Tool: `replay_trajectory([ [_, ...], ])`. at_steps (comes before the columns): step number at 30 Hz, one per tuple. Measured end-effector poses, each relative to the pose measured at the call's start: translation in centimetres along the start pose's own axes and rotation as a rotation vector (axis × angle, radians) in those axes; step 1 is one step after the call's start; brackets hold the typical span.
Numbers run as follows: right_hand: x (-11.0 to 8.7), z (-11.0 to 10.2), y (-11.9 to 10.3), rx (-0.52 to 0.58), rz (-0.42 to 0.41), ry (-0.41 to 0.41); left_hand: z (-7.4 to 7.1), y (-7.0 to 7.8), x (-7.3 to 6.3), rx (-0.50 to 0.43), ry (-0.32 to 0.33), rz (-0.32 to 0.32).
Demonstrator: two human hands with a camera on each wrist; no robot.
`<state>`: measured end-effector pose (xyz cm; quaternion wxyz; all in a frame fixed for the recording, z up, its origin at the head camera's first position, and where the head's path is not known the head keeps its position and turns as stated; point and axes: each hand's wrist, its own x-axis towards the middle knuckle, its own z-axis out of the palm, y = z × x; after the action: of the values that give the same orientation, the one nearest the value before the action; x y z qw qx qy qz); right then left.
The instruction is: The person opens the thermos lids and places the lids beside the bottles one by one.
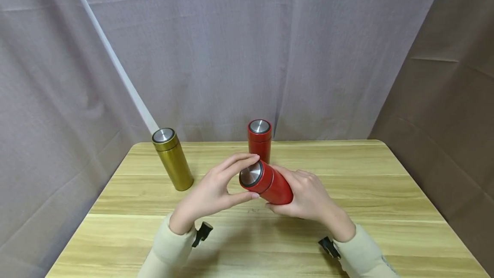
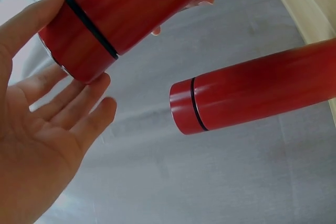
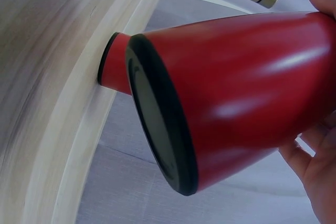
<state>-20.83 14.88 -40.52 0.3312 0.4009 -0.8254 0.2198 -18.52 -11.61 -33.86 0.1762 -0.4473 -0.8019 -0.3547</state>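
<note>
A red vacuum flask (image 1: 275,185) with a silver-topped lid (image 1: 251,174) is held tilted above the table, its lid end toward the left. My right hand (image 1: 308,194) grips it round the body near the base; the black-rimmed bottom (image 3: 157,114) shows in the right wrist view. At the lid end, my left hand (image 1: 214,190) pinches the lid between thumb and fingers, as the left wrist view also shows. Behind the held flask a second red flask (image 1: 260,143) stands upright, its lower part hidden in the head view.
A gold flask (image 1: 175,162) with a silver-topped lid stands at the left of the wooden table (image 1: 366,175). Grey curtains (image 1: 216,55) hang behind the table's far edge, and a brownish cloth (image 1: 444,110) hangs on the right.
</note>
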Motion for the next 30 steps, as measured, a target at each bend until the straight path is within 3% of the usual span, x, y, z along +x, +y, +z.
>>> replay_trajectory([
  [10, 0.2, -0.1, -0.3, 0.001, 0.023, -0.021, 0.6, 0.5, 0.0, 0.073, 0.119, -0.127],
  [19, 0.2, 0.0, -0.4, -0.011, 0.019, -0.025, 1.2, 0.8, 0.2, 0.147, 0.18, -0.211],
  [25, 0.3, -0.2, -0.5, -0.001, 0.035, -0.026, 0.8, 0.7, 0.1, 0.158, 0.136, -0.213],
  [30, 0.4, -0.3, -0.5, 0.001, 0.027, -0.019, -0.1, 0.5, -0.2, 0.092, 0.036, -0.138],
])
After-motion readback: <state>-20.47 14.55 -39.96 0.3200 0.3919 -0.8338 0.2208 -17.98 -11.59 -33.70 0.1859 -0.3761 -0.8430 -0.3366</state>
